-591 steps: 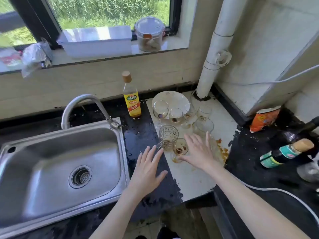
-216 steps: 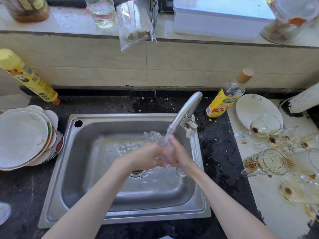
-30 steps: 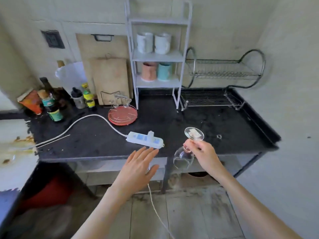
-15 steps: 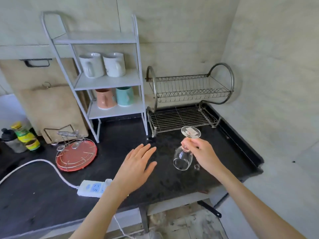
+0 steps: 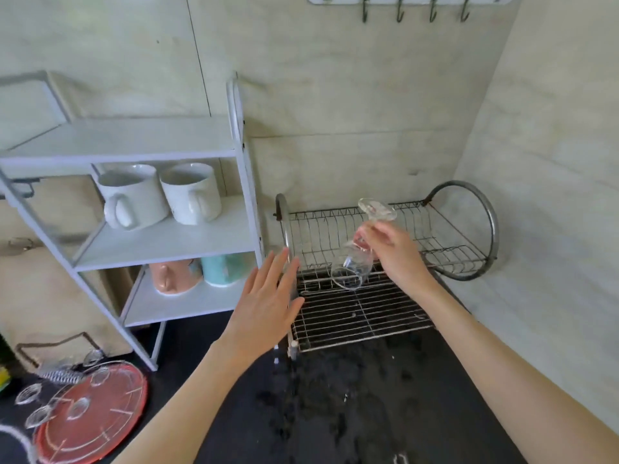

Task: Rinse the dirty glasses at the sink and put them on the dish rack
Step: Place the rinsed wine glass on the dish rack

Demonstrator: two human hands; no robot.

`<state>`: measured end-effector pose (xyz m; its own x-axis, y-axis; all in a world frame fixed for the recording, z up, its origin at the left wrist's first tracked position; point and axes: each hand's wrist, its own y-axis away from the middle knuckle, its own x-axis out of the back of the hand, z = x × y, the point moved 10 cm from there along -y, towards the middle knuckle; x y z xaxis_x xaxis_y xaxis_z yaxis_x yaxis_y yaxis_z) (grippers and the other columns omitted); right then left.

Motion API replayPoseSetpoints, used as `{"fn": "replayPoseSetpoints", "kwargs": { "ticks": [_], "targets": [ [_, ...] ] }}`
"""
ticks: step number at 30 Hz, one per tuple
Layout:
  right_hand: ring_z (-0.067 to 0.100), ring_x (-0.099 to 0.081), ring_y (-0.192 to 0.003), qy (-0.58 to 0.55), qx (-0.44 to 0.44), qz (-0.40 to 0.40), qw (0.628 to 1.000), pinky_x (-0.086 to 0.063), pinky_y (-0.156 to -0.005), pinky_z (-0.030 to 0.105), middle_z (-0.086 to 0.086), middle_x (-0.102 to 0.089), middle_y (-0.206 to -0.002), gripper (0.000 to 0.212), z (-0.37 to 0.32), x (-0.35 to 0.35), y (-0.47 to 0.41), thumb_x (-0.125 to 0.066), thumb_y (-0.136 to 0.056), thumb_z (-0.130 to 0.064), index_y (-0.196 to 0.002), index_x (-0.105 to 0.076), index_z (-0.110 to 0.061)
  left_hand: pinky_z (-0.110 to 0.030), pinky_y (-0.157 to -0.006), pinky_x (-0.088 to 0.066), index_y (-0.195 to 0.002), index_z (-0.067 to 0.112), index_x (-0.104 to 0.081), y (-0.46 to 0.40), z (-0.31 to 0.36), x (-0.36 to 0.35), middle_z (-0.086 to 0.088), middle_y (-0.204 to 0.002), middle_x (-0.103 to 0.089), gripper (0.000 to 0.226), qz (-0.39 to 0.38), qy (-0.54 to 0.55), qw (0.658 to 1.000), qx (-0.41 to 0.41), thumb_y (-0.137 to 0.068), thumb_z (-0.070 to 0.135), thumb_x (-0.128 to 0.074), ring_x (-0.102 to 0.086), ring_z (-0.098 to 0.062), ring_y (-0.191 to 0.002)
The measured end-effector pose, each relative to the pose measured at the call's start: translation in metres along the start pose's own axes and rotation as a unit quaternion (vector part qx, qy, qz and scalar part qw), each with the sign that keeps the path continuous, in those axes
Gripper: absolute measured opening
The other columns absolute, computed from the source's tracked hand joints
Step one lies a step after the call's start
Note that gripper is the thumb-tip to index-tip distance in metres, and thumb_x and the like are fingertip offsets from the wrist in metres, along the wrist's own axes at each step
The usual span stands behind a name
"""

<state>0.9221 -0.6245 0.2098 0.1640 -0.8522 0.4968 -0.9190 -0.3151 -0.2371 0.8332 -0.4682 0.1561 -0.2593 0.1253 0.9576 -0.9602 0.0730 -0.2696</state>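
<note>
My right hand (image 5: 393, 254) pinches the stem of a clear stemmed glass (image 5: 353, 267), held upside down and tilted, its foot up and its bowl mouth hanging just above the lower grid of the wire dish rack (image 5: 361, 313). The two-tier metal rack stands on the black counter against the wall and holds nothing. My left hand (image 5: 268, 303) hovers flat with straight fingers at the rack's left front corner, holding nothing. The sink and the other dirty glasses are out of view.
A white shelf unit (image 5: 160, 236) with two white mugs (image 5: 157, 195) and a pink and a teal cup stands left of the rack. A red round tray (image 5: 90, 416) with a wire holder lies front left. Wall hooks (image 5: 415, 8) hang above. The wall closes the right side.
The view has closed in on the dish rack. My right hand has carried the upturned glass from above the counter to over the rack's lower grid; my left hand moved forward alongside.
</note>
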Motion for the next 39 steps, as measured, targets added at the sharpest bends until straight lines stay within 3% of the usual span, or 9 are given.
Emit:
{"fn": "replayPoseSetpoints", "kwargs": {
  "ticks": [6,10,19,23,25,29,32,35,39],
  "targets": [
    [0.006,-0.057,-0.094,0.008,0.008,-0.057,0.998,-0.043,-0.084,0.019,-0.005,-0.064,-0.106,0.027,0.01,-0.046,-0.09,-0.051,-0.095,-0.026,-0.115,-0.063,-0.011,-0.049,-0.1,-0.041,-0.141,0.007,-0.026,-0.024,-0.015,-0.009,-0.011,-0.148,-0.033,0.062,0.017,-0.057,0.998,0.027,-0.09,0.041,-0.03,-0.033,-0.029,-0.135],
    [0.013,-0.061,-0.089,0.06,-0.001,-0.12,0.991,-0.043,-0.073,0.018,-0.001,-0.066,-0.106,0.028,0.039,-0.088,-0.115,-0.05,-0.096,-0.026,-0.117,-0.062,-0.012,-0.047,-0.104,-0.035,-0.142,0.009,-0.027,-0.024,-0.016,-0.011,-0.008,-0.151,-0.029,0.06,0.032,-0.084,0.995,0.033,-0.091,0.039,-0.031,-0.024,-0.024,-0.138],
    [0.012,-0.058,-0.092,0.085,0.026,-0.152,0.984,-0.042,-0.081,0.021,0.004,-0.066,-0.113,0.032,0.055,-0.111,-0.122,-0.05,-0.096,-0.029,-0.118,-0.063,-0.01,-0.044,-0.108,-0.028,-0.144,0.011,-0.027,-0.022,-0.015,-0.008,-0.005,-0.152,-0.026,0.061,0.033,-0.108,0.993,0.036,-0.091,0.041,-0.032,-0.023,-0.023,-0.139],
    [0.019,-0.063,-0.095,0.081,0.012,-0.159,0.984,-0.049,-0.087,0.031,0.008,-0.068,-0.108,0.03,0.06,-0.112,-0.12,-0.05,-0.096,-0.031,-0.109,-0.065,-0.008,-0.043,-0.107,-0.03,-0.144,0.011,-0.026,-0.022,-0.014,-0.008,-0.006,-0.152,-0.027,0.063,0.029,-0.111,0.993,0.04,-0.09,0.042,-0.032,-0.028,-0.025,-0.138],
    [0.015,-0.059,-0.105,0.083,-0.004,-0.164,0.983,-0.045,-0.091,0.028,0.005,-0.063,-0.12,0.035,0.062,-0.11,-0.117,-0.052,-0.094,-0.033,-0.121,-0.059,-0.011,-0.041,-0.106,-0.03,-0.144,0.012,-0.025,-0.022,-0.015,-0.008,-0.005,-0.152,-0.027,0.063,0.028,-0.111,0.993,0.039,-0.089,0.043,-0.032,-0.028,-0.025,-0.137],
    [0.021,-0.047,-0.126,0.113,-0.028,-0.164,0.979,-0.038,-0.103,0.034,0.006,-0.046,-0.141,0.055,0.064,-0.093,-0.1,-0.049,-0.095,-0.038,-0.142,-0.036,-0.013,-0.041,-0.104,-0.028,-0.144,0.013,-0.025,-0.021,-0.017,-0.008,-0.003,-0.152,-0.026,0.064,0.026,-0.099,0.994,0.033,-0.089,0.044,-0.032,-0.029,-0.025,-0.136],
    [0.019,-0.039,-0.133,0.174,-0.004,-0.153,0.973,-0.032,-0.109,0.034,0.006,-0.039,-0.147,0.058,0.059,-0.077,-0.076,-0.043,-0.096,-0.042,-0.144,-0.031,-0.011,-0.042,-0.106,-0.02,-0.145,0.014,-0.024,-0.021,-0.018,-0.006,-0.001,-0.153,-0.019,0.065,0.02,-0.068,0.997,0.024,-0.089,0.047,-0.029,-0.022,-0.023,-0.138],
    [0.017,-0.031,-0.139,0.234,0.027,-0.142,0.961,-0.025,-0.112,0.033,0.004,-0.032,-0.151,0.058,0.048,-0.063,-0.046,-0.04,-0.097,-0.041,-0.146,-0.028,-0.014,-0.036,-0.111,-0.004,-0.148,0.022,-0.008,-0.02,-0.016,-0.004,0.006,-0.154,0.002,0.071,0.013,-0.019,1.0,0.02,-0.086,0.056,-0.017,0.0,-0.017,-0.141],
    [0.017,-0.016,-0.144,0.275,0.058,-0.128,0.951,-0.016,-0.115,0.032,0.003,-0.017,-0.157,0.06,0.033,-0.054,-0.008,-0.04,-0.097,-0.041,-0.149,-0.018,-0.019,-0.031,-0.113,-0.003,-0.148,0.023,-0.011,-0.005,-0.007,0.005,0.001,-0.156,-0.006,0.071,0.018,-0.006,0.999,0.028,-0.086,0.056,-0.016,-0.003,-0.018,-0.144]
  ]
}}
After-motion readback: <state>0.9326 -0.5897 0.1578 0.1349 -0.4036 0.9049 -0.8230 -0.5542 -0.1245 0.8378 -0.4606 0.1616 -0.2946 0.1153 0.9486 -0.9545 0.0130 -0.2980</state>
